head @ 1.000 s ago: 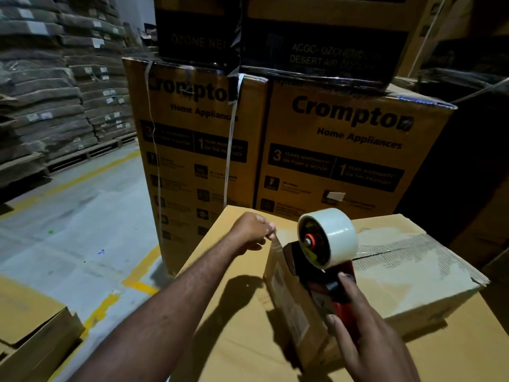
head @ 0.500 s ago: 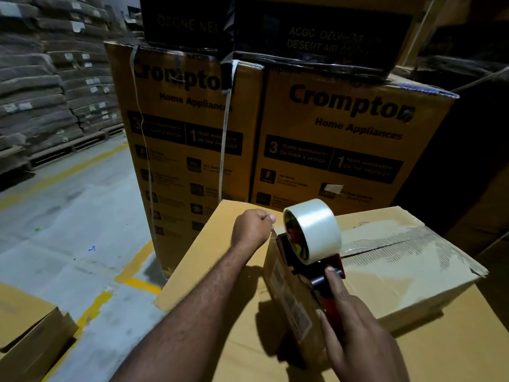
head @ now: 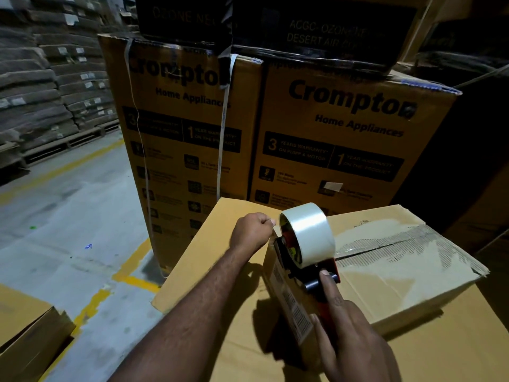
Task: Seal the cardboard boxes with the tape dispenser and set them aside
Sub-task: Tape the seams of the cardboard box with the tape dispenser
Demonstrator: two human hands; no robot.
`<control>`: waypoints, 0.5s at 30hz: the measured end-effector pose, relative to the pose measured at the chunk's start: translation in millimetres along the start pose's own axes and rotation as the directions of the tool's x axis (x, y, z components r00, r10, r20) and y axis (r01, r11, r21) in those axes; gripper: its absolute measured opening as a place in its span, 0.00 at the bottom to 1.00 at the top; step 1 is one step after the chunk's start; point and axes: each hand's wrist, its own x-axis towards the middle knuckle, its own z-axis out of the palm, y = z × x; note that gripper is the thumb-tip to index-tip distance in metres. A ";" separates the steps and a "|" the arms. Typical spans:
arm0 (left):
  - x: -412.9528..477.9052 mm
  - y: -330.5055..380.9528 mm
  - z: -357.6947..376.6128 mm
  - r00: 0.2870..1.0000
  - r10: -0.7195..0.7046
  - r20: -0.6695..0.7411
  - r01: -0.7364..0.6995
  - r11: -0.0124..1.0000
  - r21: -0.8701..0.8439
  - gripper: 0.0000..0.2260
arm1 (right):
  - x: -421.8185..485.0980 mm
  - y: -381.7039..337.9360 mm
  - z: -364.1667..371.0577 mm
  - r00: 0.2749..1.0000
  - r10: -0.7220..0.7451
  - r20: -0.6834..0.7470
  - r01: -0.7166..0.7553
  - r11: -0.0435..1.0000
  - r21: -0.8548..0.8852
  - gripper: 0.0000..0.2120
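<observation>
Head: red tape dispenser (head: pixel 303 249) against creased cardboard box (head: pixel 399 274)

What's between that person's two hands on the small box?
The tape dispenser, tape roll uppermost, stands between the left hand, apparently pinching the tape end, and the right hand gripping its handle. Seen in head view.
</observation>
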 end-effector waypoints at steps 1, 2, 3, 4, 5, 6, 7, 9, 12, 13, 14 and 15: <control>0.7 -0.5 -0.5 1.000 0.006 0.009 -0.006 0.999 0.036 0.17 | 0.5 0.0 -0.8 1.000 0.007 0.009 -0.007 1.000 -0.002 0.37; 2.7 -1.6 -1.3 0.999 0.013 0.031 -0.016 0.996 0.084 0.14 | 0.4 0.2 -1.7 1.000 0.016 0.022 -0.016 1.000 -0.004 0.38; 5.3 -4.0 -1.8 0.998 0.009 0.064 -0.017 0.993 0.114 0.11 | 0.1 0.7 -2.4 0.999 0.029 0.035 -0.029 1.000 -0.009 0.39; 7.1 -7.8 -1.5 0.995 -0.006 0.099 -0.008 0.989 0.147 0.11 | -0.5 0.8 -3.6 0.997 0.048 0.053 -0.047 0.999 -0.007 0.42; 9.6 -13.5 0.8 0.992 -0.017 0.125 -0.008 0.981 0.195 0.16 | -1.6 0.0 -4.4 0.995 0.073 0.075 -0.074 0.997 0.003 0.44; 10.3 -18.4 3.5 0.992 -0.024 0.124 -0.007 0.970 0.243 0.20 | -2.8 -0.9 -4.8 0.991 0.099 0.093 -0.102 0.995 0.018 0.45; 10.4 -22.9 8.2 0.997 -0.017 0.077 -0.003 0.967 0.256 0.20 | -3.8 -0.8 -4.8 0.987 0.122 0.102 -0.125 0.992 0.030 0.45; 3.8 -24.4 18.6 0.990 0.025 -0.137 -0.015 0.997 0.073 0.15 | -3.5 -1.8 -4.7 0.984 0.147 0.102 -0.150 0.988 0.027 0.45; -19.6 -13.5 30.5 0.865 0.038 -0.501 -0.207 0.936 -0.286 0.11 | -3.1 -3.7 -1.6 0.981 0.158 0.117 -0.162 0.986 0.028 0.44; -24.3 -12.3 36.6 0.845 0.047 -0.533 -0.253 0.913 -0.320 0.10 | -3.0 -4.6 -0.5 0.979 0.160 0.130 -0.165 0.986 0.030 0.44; -26.7 -11.3 42.6 0.865 0.067 -0.497 -0.271 0.895 -0.353 0.10 | -3.2 -5.4 0.4 0.978 0.158 0.139 -0.164 0.986 0.035 0.44; -26.1 -9.9 46.6 0.918 0.105 -0.383 -0.268 0.876 -0.402 0.11 | -3.4 -5.3 1.2 0.978 0.156 0.137 -0.162 0.986 0.037 0.45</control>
